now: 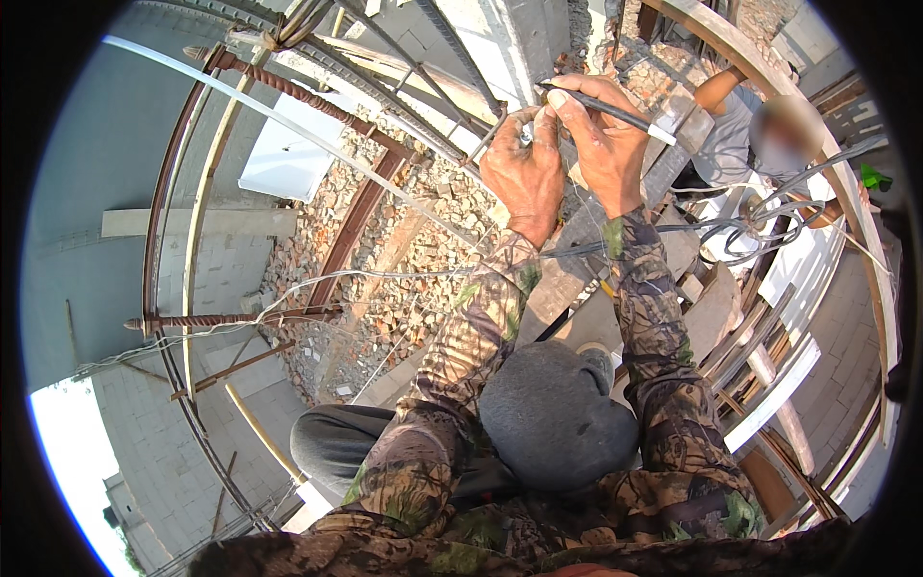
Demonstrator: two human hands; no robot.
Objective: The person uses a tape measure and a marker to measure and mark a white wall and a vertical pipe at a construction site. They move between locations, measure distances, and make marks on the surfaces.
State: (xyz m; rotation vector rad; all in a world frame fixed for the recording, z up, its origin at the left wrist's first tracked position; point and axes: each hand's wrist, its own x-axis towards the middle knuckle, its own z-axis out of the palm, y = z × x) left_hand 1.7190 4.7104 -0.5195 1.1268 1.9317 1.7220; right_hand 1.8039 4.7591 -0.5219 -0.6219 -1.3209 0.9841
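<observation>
My right hand [602, 133] grips a slim black tool [613, 110] with a white end, possibly a marker or a tie-wire hook. Its dark tip sits close to the fingers of my left hand [525, 169]. The left fingers are bent and pinched together, with a small shiny whitish piece [527, 133] showing between them; what it is I cannot tell. Beside both hands runs the end of a rebar cage [472, 141], with ribbed bars and bent stirrups. A thin wire [588, 205] hangs below the right hand.
Broken brick rubble [425, 267] lies below on the left. Rusty threaded rods [303, 94] and a long pale strip [317, 141] cross there. Looped grey cable [757, 216] and stacked timber [750, 346] are at the right. Another person [728, 137] is beyond a curved-looking plank [793, 108].
</observation>
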